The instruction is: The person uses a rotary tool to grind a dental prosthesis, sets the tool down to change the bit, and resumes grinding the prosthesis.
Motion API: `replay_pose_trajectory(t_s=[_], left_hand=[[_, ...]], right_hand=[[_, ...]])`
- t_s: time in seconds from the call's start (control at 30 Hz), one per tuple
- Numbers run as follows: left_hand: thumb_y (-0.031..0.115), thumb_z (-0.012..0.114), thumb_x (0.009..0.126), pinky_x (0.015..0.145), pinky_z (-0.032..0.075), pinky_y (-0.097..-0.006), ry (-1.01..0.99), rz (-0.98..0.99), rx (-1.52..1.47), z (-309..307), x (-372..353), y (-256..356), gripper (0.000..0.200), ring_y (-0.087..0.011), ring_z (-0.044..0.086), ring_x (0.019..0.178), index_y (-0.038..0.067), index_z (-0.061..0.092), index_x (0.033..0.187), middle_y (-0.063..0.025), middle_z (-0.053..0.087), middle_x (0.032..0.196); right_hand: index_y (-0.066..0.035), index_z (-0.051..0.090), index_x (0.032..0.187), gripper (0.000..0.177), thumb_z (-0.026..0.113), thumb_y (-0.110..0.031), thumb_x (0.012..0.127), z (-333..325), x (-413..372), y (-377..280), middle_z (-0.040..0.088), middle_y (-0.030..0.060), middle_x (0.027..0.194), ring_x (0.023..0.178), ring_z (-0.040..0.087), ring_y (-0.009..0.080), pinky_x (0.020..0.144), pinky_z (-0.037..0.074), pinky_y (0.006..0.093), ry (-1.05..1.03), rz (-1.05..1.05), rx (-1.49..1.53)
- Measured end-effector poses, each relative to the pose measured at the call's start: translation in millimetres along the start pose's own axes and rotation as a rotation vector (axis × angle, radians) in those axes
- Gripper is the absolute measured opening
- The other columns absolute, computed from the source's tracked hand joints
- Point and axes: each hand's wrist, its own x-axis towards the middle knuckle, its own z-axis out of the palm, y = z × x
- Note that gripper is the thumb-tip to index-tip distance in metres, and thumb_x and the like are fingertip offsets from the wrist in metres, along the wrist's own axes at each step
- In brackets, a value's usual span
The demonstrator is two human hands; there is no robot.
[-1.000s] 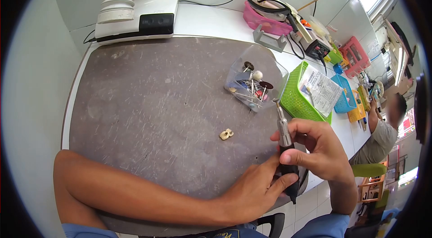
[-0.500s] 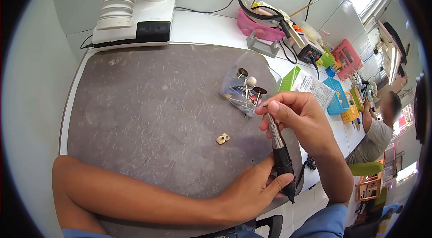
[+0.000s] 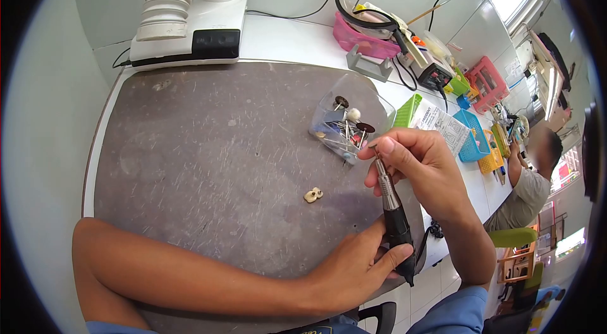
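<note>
My left hand (image 3: 351,264) is closed round the black body of a rotary handpiece (image 3: 396,223), which tilts upward with its silver nose at the top. At that nose, the thumb and fingertips of my right hand (image 3: 427,166) pinch a small rotary bit (image 3: 374,147), whose thin shank meets the handpiece tip. Left of the handpiece, a small cream-coloured dental piece (image 3: 313,195) with dark spots lies on the grey mat. Just beyond my right fingertips stands a clear plastic container (image 3: 321,116) holding several mounted discs, a white polishing tip and other bits.
The scratched grey mat (image 3: 208,144) covers the bench. At the back left is a white unit with a ribbed hose (image 3: 183,24). Safety glasses rest on a pink basket (image 3: 354,40). Blue basket (image 3: 473,135) and printed packet (image 3: 442,125) lie right; another person (image 3: 528,188) sits beyond.
The rotary bit shows slightly more above my right fingertips. Both hands and the handpiece are almost in the same place. The other person's head has shifted slightly.
</note>
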Motion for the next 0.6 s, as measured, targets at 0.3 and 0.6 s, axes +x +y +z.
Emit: replay_pose_trajectory(t_s=[0.3, 0.6], left_hand=[[0.023, 0.053, 0.103, 0.084, 0.057, -0.0342, 0.061, 0.047, 0.023, 2.9, -1.6, -4.3, 0.037, -0.021, 0.068, 0.094, -0.004, 0.043, 0.126, -0.0156, 0.063, 0.105], [0.018, 0.057, 0.101, 0.082, 0.053, -0.0353, 0.096, 0.073, 0.111, 2.9, -2.6, -2.6, 0.035, -0.021, 0.068, 0.093, -0.004, 0.048, 0.127, -0.0153, 0.068, 0.101]], right_hand=[[0.001, 0.067, 0.086, 0.043, 0.076, -0.041, 0.087, -5.7, -38.5, 6.1, 0.065, 0.0056, 0.069, 0.059, 0.061, 0.0104, 0.054, 0.048, 0.0272, 0.095, -0.181, -0.475], [-0.001, 0.066, 0.078, 0.031, 0.084, -0.026, 0.075, 2.8, -62.8, 9.0, 0.061, 0.0055, 0.065, 0.055, 0.06, 0.014, 0.05, 0.047, 0.0271, 0.239, -0.334, -0.735]])
